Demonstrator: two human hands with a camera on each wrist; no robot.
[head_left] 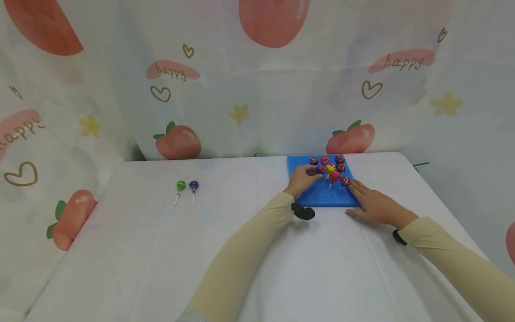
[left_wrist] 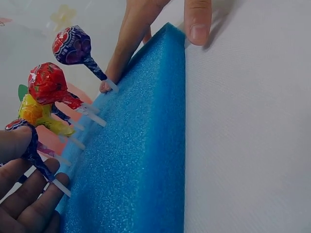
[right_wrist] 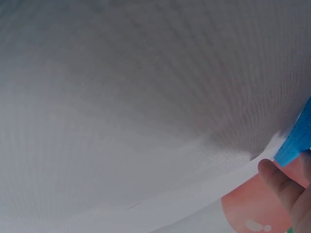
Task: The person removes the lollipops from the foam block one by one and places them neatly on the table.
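Observation:
A blue foam block (head_left: pixel 322 197) lies at the back right of the table, with several wrapped lollipops standing in it by their sticks. My left hand (head_left: pixel 302 180) is over the block's left part and pinches a dark purple lollipop (left_wrist: pixel 31 145) below its head; the white stick's lower end is right at the foam. Red (left_wrist: pixel 48 85) and yellow (left_wrist: pixel 36 114) lollipops stand close by it. At the block's right edge, my right hand (head_left: pixel 374 205) rests with straight fingers, its thumb near the front corner. In the right wrist view only some fingers (right_wrist: pixel 284 184) show.
A green lollipop (head_left: pixel 180 185) and a purple lollipop (head_left: pixel 194 184) lie side by side on the white tablecloth (head_left: pixel 181 255), left of centre. A printed curtain (head_left: pixel 257 98) hangs behind the table.

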